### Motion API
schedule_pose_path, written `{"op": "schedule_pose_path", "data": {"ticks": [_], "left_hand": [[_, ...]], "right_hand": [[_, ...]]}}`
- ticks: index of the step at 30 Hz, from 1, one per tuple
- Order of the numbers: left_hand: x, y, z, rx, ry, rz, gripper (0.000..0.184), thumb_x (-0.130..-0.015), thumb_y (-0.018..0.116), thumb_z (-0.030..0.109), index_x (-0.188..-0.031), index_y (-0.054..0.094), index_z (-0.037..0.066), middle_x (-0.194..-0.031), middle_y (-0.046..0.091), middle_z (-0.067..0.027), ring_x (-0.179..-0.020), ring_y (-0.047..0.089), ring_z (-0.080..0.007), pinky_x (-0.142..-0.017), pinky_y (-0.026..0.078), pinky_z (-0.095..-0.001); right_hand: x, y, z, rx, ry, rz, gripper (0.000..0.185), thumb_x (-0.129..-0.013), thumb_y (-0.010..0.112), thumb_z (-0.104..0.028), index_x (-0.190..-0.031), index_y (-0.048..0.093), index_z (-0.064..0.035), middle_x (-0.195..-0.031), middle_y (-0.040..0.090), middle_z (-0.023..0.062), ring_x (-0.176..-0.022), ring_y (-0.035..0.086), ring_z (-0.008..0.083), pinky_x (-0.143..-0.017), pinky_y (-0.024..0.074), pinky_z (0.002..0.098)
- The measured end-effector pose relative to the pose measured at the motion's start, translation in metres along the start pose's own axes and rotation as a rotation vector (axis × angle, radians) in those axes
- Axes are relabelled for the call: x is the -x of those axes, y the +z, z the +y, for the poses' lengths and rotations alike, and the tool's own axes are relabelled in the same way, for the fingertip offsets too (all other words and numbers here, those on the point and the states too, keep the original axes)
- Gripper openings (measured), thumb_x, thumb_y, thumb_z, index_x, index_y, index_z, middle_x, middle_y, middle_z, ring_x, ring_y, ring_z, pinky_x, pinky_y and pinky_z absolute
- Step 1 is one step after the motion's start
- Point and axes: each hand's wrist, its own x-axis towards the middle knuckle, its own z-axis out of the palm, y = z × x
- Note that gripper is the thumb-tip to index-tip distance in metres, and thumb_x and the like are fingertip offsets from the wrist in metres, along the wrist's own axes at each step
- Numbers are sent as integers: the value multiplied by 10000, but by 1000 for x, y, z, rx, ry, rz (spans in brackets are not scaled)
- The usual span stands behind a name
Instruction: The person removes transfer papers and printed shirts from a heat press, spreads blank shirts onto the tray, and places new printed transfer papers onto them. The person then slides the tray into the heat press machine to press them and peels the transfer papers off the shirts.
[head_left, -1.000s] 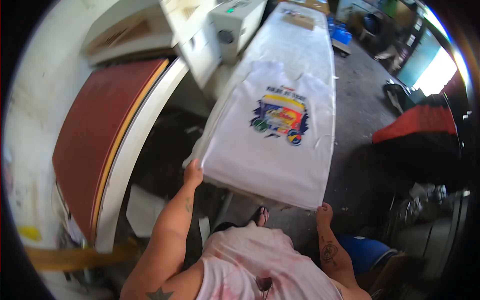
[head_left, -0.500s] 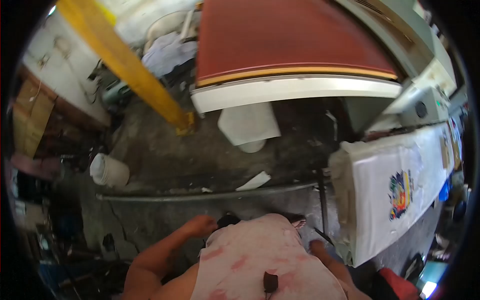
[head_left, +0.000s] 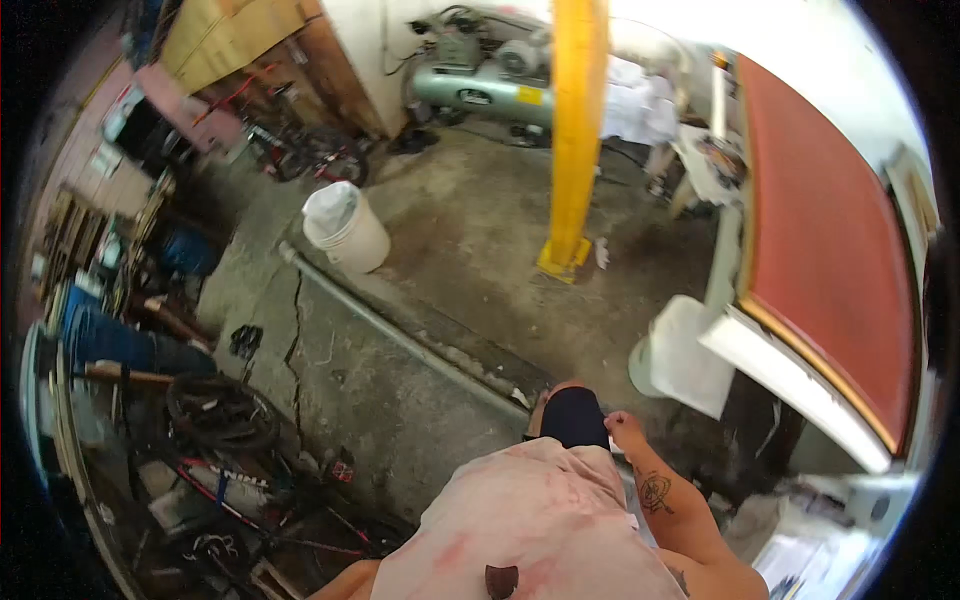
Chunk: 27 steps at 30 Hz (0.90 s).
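Observation:
My right hand (head_left: 627, 430) hangs beside my dark shorts (head_left: 575, 415), fingers curled in a loose fist; I see nothing in it. Whether it touches the cloth cannot be made out. My left hand is out of sight, and only a bit of that upper arm (head_left: 348, 582) shows at the bottom edge. A pale stained shirt (head_left: 520, 510) covers my front. Nearest to the right hand is a pale bucket (head_left: 645, 370) with a white sheet (head_left: 690, 355) over it, beneath the red belt (head_left: 825, 230) of a machine.
A metal pipe (head_left: 400, 337) runs along the floor ahead. Past it stand a white bucket (head_left: 355, 240), a yellow post (head_left: 575, 140) and a green air compressor (head_left: 480, 95). Bicycle parts (head_left: 235, 490) and blue barrels (head_left: 120, 340) crowd the left. A cracked concrete floor (head_left: 340, 400) lies between.
My view has turned left, so the red belt machine has shifted to the right. The printed white shirt on the right has gone out of clear view, and so has my left hand.

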Motion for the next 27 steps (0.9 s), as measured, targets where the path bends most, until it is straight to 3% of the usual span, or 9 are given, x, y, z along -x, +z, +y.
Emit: {"op": "schedule_pose_path", "data": {"ticks": [3,5,7,11,16,17,19,20,27], "left_hand": [[-8,-26,12,151,1,105,386,-844,621,258,-1149,578,26,-1107,626,-133,-1052,585,-235,-881,462,-354],[-17,-51,26,233,-2,148,393,-844,622,249,-1162,568,25,-1119,619,-132,-1061,580,-235,-885,460,-353],[-25,-88,55,298,0,182,400,-844,623,239,-1175,558,23,-1131,613,-130,-1071,574,-236,-890,458,-352],[-15,-164,132,454,0,190,417,-844,624,219,-1201,539,21,-1156,601,-128,-1089,563,-237,-899,455,-349],[-7,-270,209,534,60,72,441,-845,625,195,-1234,515,18,-1186,585,-125,-1113,548,-239,-911,450,-346],[-10,-293,221,532,65,48,446,-845,626,190,-1240,510,18,-1192,582,-124,-1118,545,-239,-913,450,-345],[-16,-340,246,511,78,2,457,-845,626,180,-1253,500,17,-1204,576,-123,-1127,540,-240,-918,448,-344],[-22,-368,258,491,84,-25,463,-845,627,175,-1259,495,16,-1210,573,-122,-1132,537,-240,-920,447,-343],[-61,-612,361,248,112,-158,506,-845,629,141,-1305,461,12,-1252,551,-118,-1165,517,-242,-937,441,-338]], "right_hand": [[-66,21,-16,-70,232,-78,224,-849,631,-280,-908,631,-64,-757,610,36,-630,552,174,-563,451,327],[-138,14,26,1203,-735,-306,286,-846,615,-329,-980,650,-78,-821,659,64,-694,600,217,-616,481,365],[-208,18,69,1104,-120,-536,321,-820,595,-320,-1069,663,-130,-933,680,90,-810,634,263,-702,505,396],[-245,-11,-92,1365,-369,-672,395,-808,568,-269,-1181,626,-154,-1067,645,133,-955,598,315,-819,483,412],[-353,1,-268,1283,-386,-439,320,-800,641,-256,-1075,661,-95,-959,670,136,-908,625,300,-721,500,411],[-312,14,-390,574,163,-296,274,-816,640,-256,-1014,675,-70,-915,675,127,-839,630,254,-714,491,382],[-351,32,-434,601,-310,-370,249,-838,596,-247,-937,679,-33,-841,666,131,-770,616,214,-722,482,370],[-343,53,-502,591,-334,-378,259,-838,594,-258,-919,678,-26,-827,664,134,-765,617,214,-726,482,373],[-469,188,-582,590,-469,-380,261,-814,608,-283,-910,685,-52,-902,686,151,-831,643,308,-736,496,391]]}}
